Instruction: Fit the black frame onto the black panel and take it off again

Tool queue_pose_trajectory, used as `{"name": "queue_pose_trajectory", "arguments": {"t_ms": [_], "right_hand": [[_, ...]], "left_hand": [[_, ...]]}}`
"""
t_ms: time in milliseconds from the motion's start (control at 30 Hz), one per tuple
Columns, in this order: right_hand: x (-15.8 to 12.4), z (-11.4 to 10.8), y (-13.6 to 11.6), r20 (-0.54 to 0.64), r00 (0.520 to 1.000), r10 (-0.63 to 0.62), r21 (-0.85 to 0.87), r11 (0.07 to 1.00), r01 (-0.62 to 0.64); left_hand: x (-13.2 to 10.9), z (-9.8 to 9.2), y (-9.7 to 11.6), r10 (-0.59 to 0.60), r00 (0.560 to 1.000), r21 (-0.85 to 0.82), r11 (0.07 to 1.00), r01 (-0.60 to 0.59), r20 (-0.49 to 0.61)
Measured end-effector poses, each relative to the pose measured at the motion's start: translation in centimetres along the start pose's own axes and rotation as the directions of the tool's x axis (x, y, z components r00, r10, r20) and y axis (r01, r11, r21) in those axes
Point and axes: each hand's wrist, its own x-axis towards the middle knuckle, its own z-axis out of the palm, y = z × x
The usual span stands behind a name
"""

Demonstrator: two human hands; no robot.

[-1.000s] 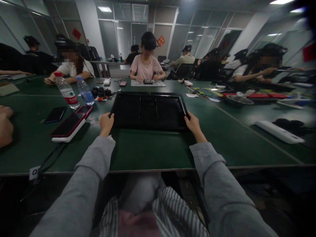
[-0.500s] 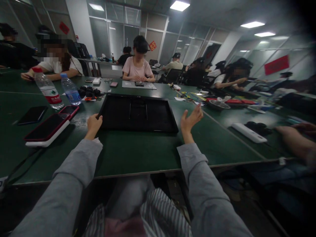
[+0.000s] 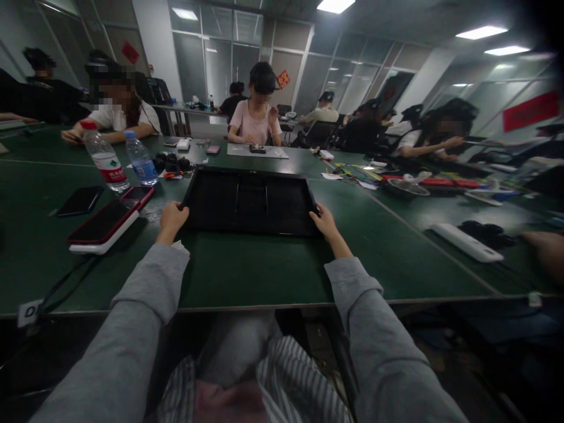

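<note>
In front of me on the green table lies a black, shallow rectangular tray (image 3: 211,202) with a raised rim. Two thin, light upright lines show in its middle; I cannot make out what they belong to. My left hand (image 3: 173,222) is closed on its near left edge, thumb on the rim. At the opposite side my right hand (image 3: 324,222) grips the right edge near the front corner, its thumb on top. The fingers under both edges are hidden.
Left of the tray stand a red-capped bottle (image 3: 108,164) and a blue-capped bottle (image 3: 141,161). Phones (image 3: 103,223) lie nearer me. A white power bank-like bar (image 3: 467,242) is at right. Across the table a person in pink (image 3: 255,117) sits; a co-worker's hand (image 3: 546,249) shows at far right.
My right hand, open and apart from the tray before, has moved left and closed on its right edge. My left hand keeps its hold. The whole view has shifted slightly.
</note>
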Motion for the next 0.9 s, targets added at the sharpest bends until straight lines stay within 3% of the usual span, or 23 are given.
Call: {"name": "queue_pose_trajectory", "arguments": {"t_ms": [133, 300, 433, 667, 900], "right_hand": [[0.2, -0.1, 0.1, 0.016, 0.997, 0.077, 0.097, 0.992, -0.078], [0.0, 0.0, -0.1, -0.046, 0.997, 0.065, 0.017, 0.998, -0.065], [0.1, -0.1, -0.3, -0.050, 0.995, 0.090, 0.024, 0.996, -0.089], [-0.5, -1.6, -1.5, 0.122, 0.965, 0.232, 0.290, 0.922, -0.258], [-0.9, -1.6, -3.0, 0.115, 0.967, 0.226, 0.263, 0.932, -0.249]], "left_hand": [[0.3, -0.2, -0.4, 0.021, 1.000, 0.014, 1.000, -0.021, 0.008], [0.2, -0.1, -0.1, 0.119, 0.993, -0.064, 0.991, -0.118, 0.022], [0.3, 0.0, 0.0, 0.123, 0.992, -0.094, 0.988, -0.119, 0.041], [1.3, 0.2, -0.9, 0.061, 0.995, -0.158, 0.986, -0.047, 0.084], [1.1, 0.3, -1.0, 0.079, 0.996, -0.138, 0.988, -0.072, 0.048]]}}
